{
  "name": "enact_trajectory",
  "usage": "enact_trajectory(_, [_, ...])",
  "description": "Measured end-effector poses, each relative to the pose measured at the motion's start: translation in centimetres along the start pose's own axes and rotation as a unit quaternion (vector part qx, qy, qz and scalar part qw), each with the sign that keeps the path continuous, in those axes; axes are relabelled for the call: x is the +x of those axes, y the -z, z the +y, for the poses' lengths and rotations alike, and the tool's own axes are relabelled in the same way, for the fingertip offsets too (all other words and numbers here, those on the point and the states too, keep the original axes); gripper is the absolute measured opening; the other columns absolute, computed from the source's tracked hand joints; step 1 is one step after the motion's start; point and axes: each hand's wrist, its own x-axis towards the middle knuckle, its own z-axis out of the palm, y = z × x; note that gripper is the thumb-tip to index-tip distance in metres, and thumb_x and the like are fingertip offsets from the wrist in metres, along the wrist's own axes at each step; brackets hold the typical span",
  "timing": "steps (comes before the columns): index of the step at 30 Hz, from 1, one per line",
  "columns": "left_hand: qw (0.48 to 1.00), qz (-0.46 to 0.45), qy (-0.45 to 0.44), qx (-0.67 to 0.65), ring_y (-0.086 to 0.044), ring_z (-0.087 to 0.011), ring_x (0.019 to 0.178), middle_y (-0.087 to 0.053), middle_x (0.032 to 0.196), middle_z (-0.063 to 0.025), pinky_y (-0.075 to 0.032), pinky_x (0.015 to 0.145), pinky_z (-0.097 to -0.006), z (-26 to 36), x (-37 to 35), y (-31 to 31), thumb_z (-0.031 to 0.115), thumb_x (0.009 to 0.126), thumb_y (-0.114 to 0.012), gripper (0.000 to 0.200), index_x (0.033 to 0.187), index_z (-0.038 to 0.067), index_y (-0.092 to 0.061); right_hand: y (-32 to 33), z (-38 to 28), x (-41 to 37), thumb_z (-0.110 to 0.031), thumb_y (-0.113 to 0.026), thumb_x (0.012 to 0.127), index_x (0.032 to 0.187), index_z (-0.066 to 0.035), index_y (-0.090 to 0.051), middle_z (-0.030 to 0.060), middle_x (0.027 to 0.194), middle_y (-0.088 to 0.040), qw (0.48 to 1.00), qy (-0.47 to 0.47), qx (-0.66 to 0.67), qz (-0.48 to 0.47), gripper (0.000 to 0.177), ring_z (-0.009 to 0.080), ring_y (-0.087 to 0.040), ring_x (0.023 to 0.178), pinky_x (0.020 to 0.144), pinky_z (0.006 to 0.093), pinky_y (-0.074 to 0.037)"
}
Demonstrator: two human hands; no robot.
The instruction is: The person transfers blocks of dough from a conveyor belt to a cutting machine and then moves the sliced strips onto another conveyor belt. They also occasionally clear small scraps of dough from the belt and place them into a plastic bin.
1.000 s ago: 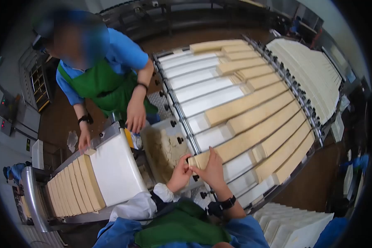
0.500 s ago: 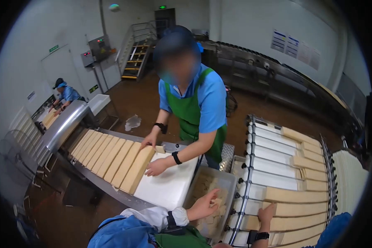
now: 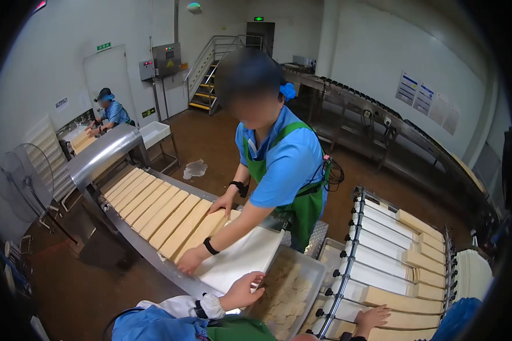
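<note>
My left hand (image 3: 243, 291) hovers by the near end of the white conveyor belt (image 3: 242, 256), beside a bin (image 3: 318, 284) of pale scraps. Its fingers are loosely bent and apart, with nothing in them. My right hand (image 3: 372, 318) lies with fingers spread on the pale dough-like strips (image 3: 404, 301) of the slatted rack (image 3: 355, 244). Across the belt, a co-worker's two hands (image 3: 192, 260) touch the last of a row of similar flat strips (image 3: 173, 219), one hand near each end.
A metal hood (image 3: 105, 153) covers the belt's far end, where another person (image 3: 114, 112) works. A standing fan (image 3: 28, 182) is at left, metal stairs (image 3: 207, 85) behind. A long conveyor (image 3: 381, 122) runs along the back wall.
My left hand has moved left, from over the bin toward the belt. My right hand's fingers have spread on the strips. A co-worker's hand has shifted to the last strip's near end.
</note>
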Motion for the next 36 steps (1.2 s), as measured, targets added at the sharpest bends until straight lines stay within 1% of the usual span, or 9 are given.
enact_trajectory(6, [0.996,0.071,-0.022,-0.050,-0.063,-0.0119,0.077,-0.063,0.089,-0.0061,-0.051,0.071,-0.0249,-3.3,-1.1,3.2,0.009,0.082,-0.066,0.036,0.116,0.004,-0.054,6.8,-9.5,-9.4,-0.028,-0.072,0.071,0.145,-0.006,-0.027,0.0226,0.151,-0.019,0.961,0.237,0.070,0.123,0.090,0.0408,-0.015,0.140,0.110,0.0623,-0.008])
enact_trajectory(10, [0.986,0.149,0.074,-0.022,-0.060,-0.0132,0.066,-0.060,0.076,-0.0050,-0.050,0.062,-0.0262,-4.6,-2.0,7.6,0.007,0.079,-0.064,0.046,0.122,0.007,-0.050,9.9,-18.1,-17.8,-0.012,-0.068,0.071,0.124,-0.004,-0.050,0.0265,0.136,-0.038,0.782,0.513,0.265,0.235,0.056,0.0440,-0.032,0.130,0.108,0.0590,-0.019])
enact_trajectory(15, [0.942,0.258,0.212,0.030,-0.051,-0.0169,0.056,-0.050,0.064,-0.0044,-0.044,0.053,-0.0324,-12.9,-3.4,13.5,0.008,0.071,-0.064,0.058,0.126,0.010,-0.048,10.0,-30.5,-28.8,-0.013,-0.068,0.073,0.114,-0.004,-0.056,0.0205,0.120,-0.051,0.572,0.734,0.364,-0.037,0.044,0.0389,-0.049,0.113,0.096,0.0440,-0.040])
enact_trajectory(18, [0.920,0.286,0.251,0.089,-0.047,-0.0178,0.054,-0.045,0.062,-0.0045,-0.041,0.052,-0.0338,-15.7,-4.4,17.1,0.010,0.072,-0.065,0.058,0.127,0.015,-0.046,4.5,-39.3,-33.1,-0.017,-0.066,0.077,0.120,0.000,-0.052,0.0207,0.121,-0.052,0.527,0.740,0.345,-0.237,0.049,0.0382,-0.047,0.117,0.098,0.0418,-0.040])
enact_trajectory(24, [0.924,0.075,0.366,0.083,-0.062,-0.0271,0.070,-0.062,0.076,-0.0132,-0.051,0.065,-0.0365,-19.6,-4.6,24.1,0.023,0.064,-0.077,0.098,0.145,0.011,-0.024,-5.0,-56.1,-40.2,-0.025,-0.060,0.083,0.134,0.004,-0.040,0.0229,0.141,-0.038,0.698,0.670,0.220,-0.128,0.062,0.0362,-0.033,0.134,0.111,0.0430,-0.026])
enact_trajectory(28, [0.946,0.036,0.319,-0.039,-0.062,-0.0234,0.068,-0.062,0.076,-0.0110,-0.051,0.063,-0.0346,-22.8,-4.7,24.7,0.016,0.062,-0.081,0.113,0.150,0.011,-0.010,-7.1,-60.4,-42.0,-0.038,-0.051,0.090,0.145,0.003,-0.023,0.0178,0.153,-0.018,0.755,0.631,0.144,-0.102,0.074,0.0295,-0.013,0.143,0.116,0.0454,-0.011])
enact_trajectory(31, [0.934,0.049,0.343,-0.082,-0.061,-0.0214,0.067,-0.063,0.076,-0.0094,-0.051,0.062,-0.0340,-22.7,-4.2,25.3,0.016,0.064,-0.080,0.113,0.150,0.011,-0.008,-8.7,-59.8,-42.6,-0.037,-0.049,0.090,0.141,0.003,-0.030,0.0181,0.150,-0.027,0.764,0.626,0.155,-0.020,0.068,0.0298,-0.020,0.141,0.116,0.0471,-0.012])
enact_trajectory(35, [0.962,0.092,0.215,-0.141,-0.059,-0.0270,0.105,-0.056,0.119,-0.0179,-0.052,0.083,-0.0341,-25.6,-4.5,24.7,0.008,0.061,-0.082,0.112,0.147,0.007,-0.009,-8.2,-62.1,-42.5,-0.034,-0.053,0.084,0.122,0.004,-0.049,0.0183,0.125,-0.050,0.782,0.614,0.112,0.016,0.054,0.0303,-0.044,0.120,0.104,0.0474,-0.029])
enact_trajectory(36, [0.924,0.052,0.300,-0.232,-0.050,-0.0287,0.119,-0.044,0.132,-0.0195,-0.048,0.092,-0.0347,-23.7,-3.5,25.9,0.005,0.060,-0.083,0.110,0.144,0.005,-0.012,-6.9,-63.2,-42.3,-0.036,-0.056,0.081,0.114,0.004,-0.054,0.0180,0.115,-0.055,0.794,0.603,0.080,-0.012,0.052,0.0302,-0.050,0.109,0.097,0.0464,-0.035])
